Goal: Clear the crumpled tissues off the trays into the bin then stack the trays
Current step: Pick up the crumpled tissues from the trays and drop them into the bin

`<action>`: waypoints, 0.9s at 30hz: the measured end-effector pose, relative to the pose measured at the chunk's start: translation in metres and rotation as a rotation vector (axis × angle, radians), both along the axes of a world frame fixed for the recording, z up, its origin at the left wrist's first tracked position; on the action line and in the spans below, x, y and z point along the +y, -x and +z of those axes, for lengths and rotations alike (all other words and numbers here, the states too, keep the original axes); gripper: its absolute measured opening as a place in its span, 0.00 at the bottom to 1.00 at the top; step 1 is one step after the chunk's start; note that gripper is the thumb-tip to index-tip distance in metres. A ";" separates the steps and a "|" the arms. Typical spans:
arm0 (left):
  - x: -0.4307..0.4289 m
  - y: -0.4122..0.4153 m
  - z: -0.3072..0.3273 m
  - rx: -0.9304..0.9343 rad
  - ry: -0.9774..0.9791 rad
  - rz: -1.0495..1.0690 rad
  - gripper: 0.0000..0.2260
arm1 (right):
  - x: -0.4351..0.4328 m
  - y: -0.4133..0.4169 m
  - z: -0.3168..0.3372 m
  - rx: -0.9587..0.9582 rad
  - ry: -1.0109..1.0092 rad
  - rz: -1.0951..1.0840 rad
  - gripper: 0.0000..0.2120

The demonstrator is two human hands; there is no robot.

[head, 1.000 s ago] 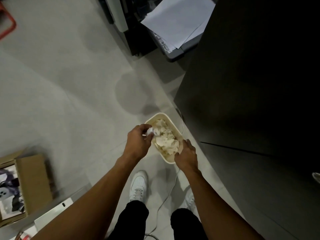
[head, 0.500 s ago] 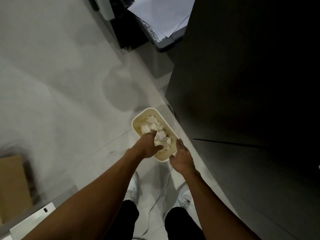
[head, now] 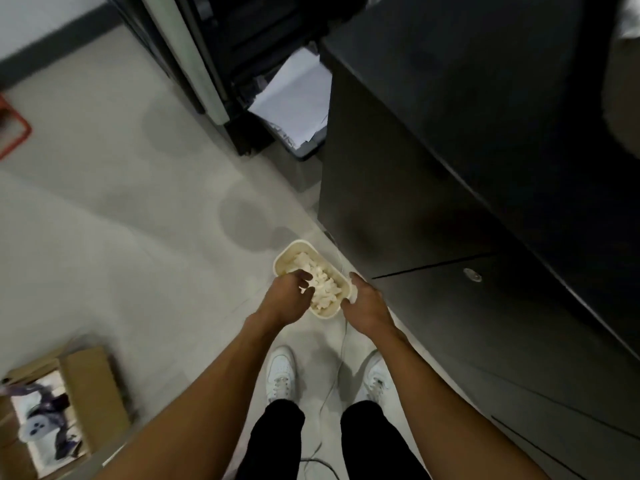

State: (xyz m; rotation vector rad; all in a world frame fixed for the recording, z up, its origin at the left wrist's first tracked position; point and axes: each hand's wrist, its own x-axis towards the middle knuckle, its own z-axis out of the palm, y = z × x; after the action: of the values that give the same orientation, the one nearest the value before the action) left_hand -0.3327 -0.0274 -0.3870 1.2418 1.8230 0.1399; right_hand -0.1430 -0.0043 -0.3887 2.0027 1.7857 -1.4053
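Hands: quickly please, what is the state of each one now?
Left hand: fingers curled over tissues in bin; grip cannot be told.
Right hand: open, beside the bin rim.

The bin [head: 293, 250] stands on the floor [head: 138, 220] between the fingers of the left hand [head: 287, 301] and the right hand [head: 363, 306]. The tissues [head: 323, 284] lie in it, just beyond the left fingers. A cabinet [head: 450, 168] stands right of the right fingers. A cardboard box [head: 91, 386] sits well left of them.

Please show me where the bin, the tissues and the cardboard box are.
bin [head: 291, 252]: head view, far inner wall.
tissues [head: 323, 284]: head view, middle of the pile.
cardboard box [head: 93, 393]: head view, its open flap.
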 end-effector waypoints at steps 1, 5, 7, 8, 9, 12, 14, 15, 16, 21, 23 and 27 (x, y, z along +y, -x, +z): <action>0.002 -0.002 0.020 -0.002 -0.018 -0.005 0.15 | 0.000 0.000 0.020 0.001 -0.005 -0.020 0.32; 0.003 -0.010 0.102 -0.040 -0.084 -0.001 0.13 | -0.006 -0.002 0.100 0.066 -0.041 -0.124 0.32; 0.003 -0.014 0.140 -0.080 -0.132 0.004 0.12 | -0.011 -0.007 0.141 0.096 -0.086 -0.167 0.30; 0.004 -0.017 0.159 -0.106 -0.145 0.005 0.12 | -0.014 -0.009 0.161 0.114 -0.113 -0.192 0.29; 0.004 -0.020 0.178 -0.128 -0.147 0.001 0.12 | -0.016 -0.012 0.182 0.125 -0.140 -0.215 0.28; 0.009 -0.031 0.228 -0.156 -0.205 -0.043 0.12 | -0.025 -0.024 0.234 0.159 -0.243 -0.299 0.27; 0.014 -0.042 0.261 -0.183 -0.255 -0.073 0.11 | -0.031 -0.033 0.267 0.198 -0.310 -0.358 0.27; 0.017 -0.047 0.274 -0.196 -0.282 -0.089 0.11 | -0.032 -0.037 0.281 0.216 -0.337 -0.384 0.26; 0.019 -0.052 0.286 -0.204 -0.315 -0.110 0.10 | -0.033 -0.043 0.295 0.233 -0.368 -0.411 0.26; 0.034 -0.092 0.353 -0.236 -0.453 -0.251 0.12 | -0.039 -0.080 0.366 0.282 -0.520 -0.533 0.25; 0.040 -0.112 0.377 -0.256 -0.491 -0.302 0.12 | -0.041 -0.097 0.388 0.290 -0.593 -0.572 0.24; 0.050 -0.155 0.414 -0.301 -0.547 -0.378 0.13 | -0.047 -0.137 0.424 0.283 -0.716 -0.638 0.23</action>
State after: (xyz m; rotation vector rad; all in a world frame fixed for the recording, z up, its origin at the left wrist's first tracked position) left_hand -0.1772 0.0228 0.0269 1.8104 1.2985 0.6083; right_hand -0.0063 -0.0511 0.0350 3.0917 2.0798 -1.3456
